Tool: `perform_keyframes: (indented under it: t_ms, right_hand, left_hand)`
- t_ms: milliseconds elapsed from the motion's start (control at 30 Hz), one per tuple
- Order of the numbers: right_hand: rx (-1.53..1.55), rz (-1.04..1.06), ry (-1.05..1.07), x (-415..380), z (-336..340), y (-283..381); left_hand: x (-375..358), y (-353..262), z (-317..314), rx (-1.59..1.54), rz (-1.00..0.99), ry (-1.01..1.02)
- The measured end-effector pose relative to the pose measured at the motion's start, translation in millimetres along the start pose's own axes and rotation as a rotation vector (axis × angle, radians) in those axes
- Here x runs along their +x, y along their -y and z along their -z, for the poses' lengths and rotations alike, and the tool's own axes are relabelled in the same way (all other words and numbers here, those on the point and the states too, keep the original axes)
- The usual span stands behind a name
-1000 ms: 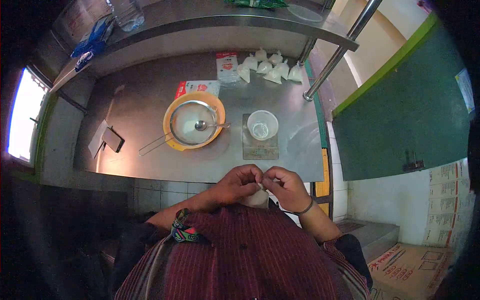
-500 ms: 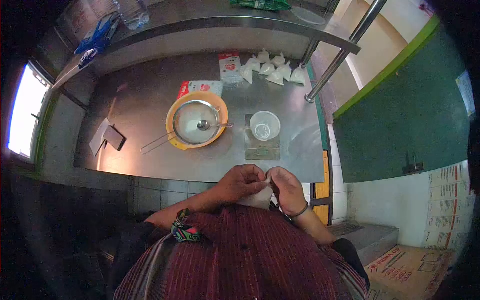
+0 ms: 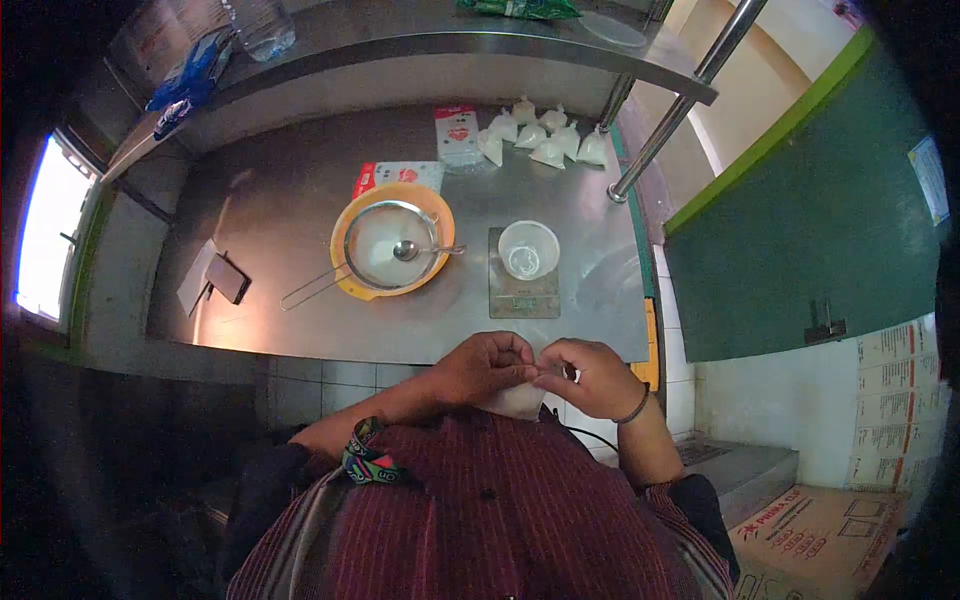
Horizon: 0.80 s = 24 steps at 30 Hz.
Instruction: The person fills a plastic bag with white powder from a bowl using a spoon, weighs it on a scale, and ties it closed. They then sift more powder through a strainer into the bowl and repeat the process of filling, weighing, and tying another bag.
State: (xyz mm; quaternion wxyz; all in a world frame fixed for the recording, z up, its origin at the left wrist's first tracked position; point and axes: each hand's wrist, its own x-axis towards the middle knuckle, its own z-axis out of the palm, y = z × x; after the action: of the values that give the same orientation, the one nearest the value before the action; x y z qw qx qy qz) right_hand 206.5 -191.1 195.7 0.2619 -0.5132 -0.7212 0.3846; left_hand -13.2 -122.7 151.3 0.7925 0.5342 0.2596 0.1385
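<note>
Close to my body, just below the front edge of the steel table, I hold a small plastic bag of white powder [image 3: 518, 401]. My left hand [image 3: 487, 366] is closed around the neck of the bag, with its thumb and fingers pinched together. Thumb and finger of my right hand [image 3: 592, 380] pinch at the same neck from the other side. The twisted top of the bag is mostly hidden between my fingertips. Ahead of my hands a white plastic tub [image 3: 543, 240] stands on a kitchen scale [image 3: 524, 306].
A yellow bowl [image 3: 349, 276] carries a sieve [image 3: 352, 245] with white powder and a spoon [image 3: 405, 250]. Several filled bags [image 3: 548, 152] stand at the back right beside red-and-white packs [image 3: 457, 130]. A phone [image 3: 229, 279] lies left. A steel shelf [image 3: 400, 45] runs overhead.
My right hand has turned and shifted slightly right, its knuckles now raised and its wrist farther out. My left hand stays at the bag's neck.
</note>
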Motion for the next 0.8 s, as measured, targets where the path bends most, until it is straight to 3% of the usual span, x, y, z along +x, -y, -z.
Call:
perform_keyframes:
  t_ms: [100,167,200,267,400,533,600,667,800]
  right_hand:
    - [-0.101,-0.065,0.111,3,-1,5]
    - [-0.406,0.053,0.142,4,-7,-4]
    - [-0.406,0.054,0.143,3,-9,-7]
    - [-0.268,0.214,0.094,2,-11,-14]
    - [0.075,0.176,0.121,-2,-19,-30]
    - [0.403,0.065,0.040,-8,-38,-54]
    - [0.530,0.014,0.021,-8,-45,-60]
    - [0.852,-0.191,-0.037,-10,-53,-63]
    - [0.828,-0.226,-0.083,-10,-47,-54]
  left_hand:
    - [0,2,1,0.053,-0.014,0.021]
    - [1,0,1,0.071,-0.001,-0.001]
    - [1,-1,1,0.089,0.012,-0.024]
    - [6,5,0,0.068,-0.020,0.001]
    - [10,1,-1,0.082,-0.017,0.107]
    - [10,-5,-3,0.155,0.026,0.085]
    - [10,0,-2,0.334,-0.079,0.066]
    - [9,6,-2,0.258,-0.047,0.051]
    - [7,9,3,0.115,-0.030,0.003]
